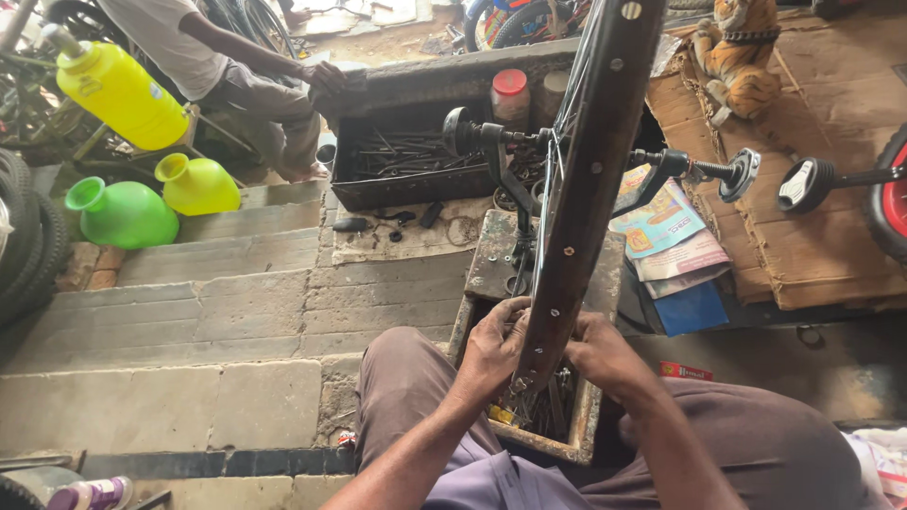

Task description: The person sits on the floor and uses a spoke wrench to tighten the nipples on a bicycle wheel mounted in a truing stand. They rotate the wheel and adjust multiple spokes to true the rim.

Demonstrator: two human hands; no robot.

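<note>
Daylight on worn stone steps (217,312), cracked and dusty. Flattened cardboard (803,246) covers the ground at right, a toy tiger (742,47) on it. Green (123,215) and yellow (196,185) jugs sit far left, tyres (24,236) stacked at the edge.

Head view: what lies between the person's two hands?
In the head view, the dark bicycle wheel rim runs down between the left hand and right hand, above a box of small metal parts.
</note>
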